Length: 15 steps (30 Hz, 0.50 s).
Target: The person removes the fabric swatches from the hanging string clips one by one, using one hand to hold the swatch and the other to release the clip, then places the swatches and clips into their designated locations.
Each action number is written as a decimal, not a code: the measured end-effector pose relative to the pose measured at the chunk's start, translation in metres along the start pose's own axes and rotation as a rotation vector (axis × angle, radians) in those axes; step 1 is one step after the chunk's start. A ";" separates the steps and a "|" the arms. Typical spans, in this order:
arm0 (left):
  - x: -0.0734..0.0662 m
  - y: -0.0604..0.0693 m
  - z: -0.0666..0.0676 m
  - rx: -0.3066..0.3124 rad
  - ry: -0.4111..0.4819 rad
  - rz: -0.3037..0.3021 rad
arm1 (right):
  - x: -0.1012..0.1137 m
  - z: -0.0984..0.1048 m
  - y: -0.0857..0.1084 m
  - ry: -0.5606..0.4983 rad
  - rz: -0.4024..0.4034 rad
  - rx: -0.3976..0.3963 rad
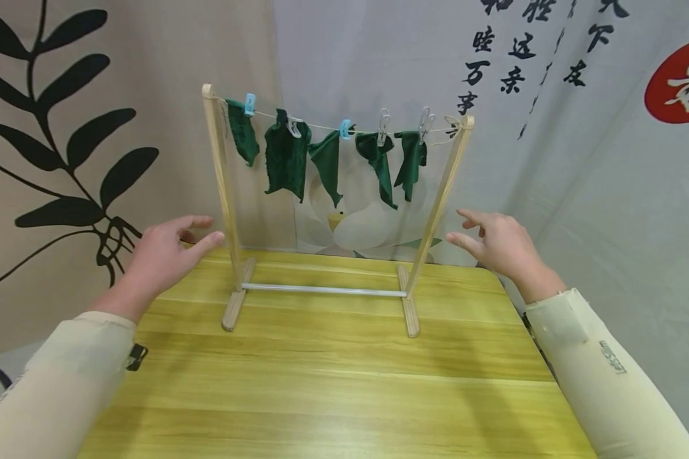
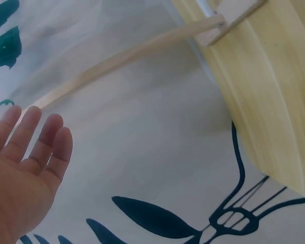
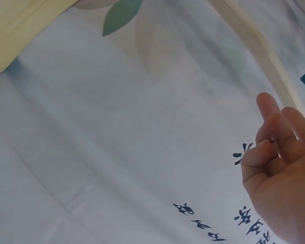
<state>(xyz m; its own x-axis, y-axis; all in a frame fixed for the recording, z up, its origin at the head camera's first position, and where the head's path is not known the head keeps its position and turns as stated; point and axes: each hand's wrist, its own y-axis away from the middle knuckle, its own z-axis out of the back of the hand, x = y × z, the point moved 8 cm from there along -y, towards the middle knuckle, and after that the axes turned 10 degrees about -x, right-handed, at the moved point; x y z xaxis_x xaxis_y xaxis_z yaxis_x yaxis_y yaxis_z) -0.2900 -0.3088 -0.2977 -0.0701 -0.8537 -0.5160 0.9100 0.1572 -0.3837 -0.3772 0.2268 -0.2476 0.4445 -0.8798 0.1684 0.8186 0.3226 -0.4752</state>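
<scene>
A small wooden drying rack (image 1: 226, 204) stands on the table, with a string (image 1: 321, 127) tied between its two posts. Several dark green cloth pieces (image 1: 287, 156) hang from it, held by blue clothespins (image 1: 345, 129) and clear or white clothespins (image 1: 383, 122). To the left of the rack, my left hand (image 1: 161, 258) hovers with relaxed fingers, holding nothing. My right hand (image 1: 501, 245) is raised on the far side of the right post (image 1: 439, 207), apart from it and holding nothing. The right wrist view shows that hand's fingers (image 3: 274, 129) loosely bent.
The wood-grain table (image 1: 333, 382) reaches back to a curtain-like backdrop (image 1: 379, 57) printed with dark leaves (image 1: 69, 146), black characters and a red oval (image 1: 680, 80). A pale crossbar (image 1: 321, 290) joins the rack's feet. A small black object (image 1: 136, 357) shows at my left sleeve.
</scene>
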 end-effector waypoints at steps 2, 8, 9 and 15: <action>-0.003 -0.001 -0.001 -0.003 0.028 0.005 | 0.004 0.002 -0.002 -0.002 0.005 -0.010; -0.009 -0.004 -0.002 -0.021 0.076 0.033 | 0.019 0.010 -0.010 -0.008 0.043 -0.051; -0.010 -0.005 -0.002 -0.024 0.083 0.038 | 0.021 0.012 -0.011 -0.009 0.051 -0.060; -0.018 -0.010 0.000 -0.051 0.124 0.038 | 0.038 0.024 -0.023 0.006 0.101 -0.121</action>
<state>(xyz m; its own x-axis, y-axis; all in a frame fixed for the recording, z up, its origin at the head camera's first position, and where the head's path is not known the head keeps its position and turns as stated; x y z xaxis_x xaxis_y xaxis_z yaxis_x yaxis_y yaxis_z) -0.2980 -0.2947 -0.2847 -0.0890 -0.7791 -0.6205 0.8912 0.2159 -0.3989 -0.3704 0.1938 -0.2097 0.5201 -0.8470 0.1096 0.7195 0.3654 -0.5905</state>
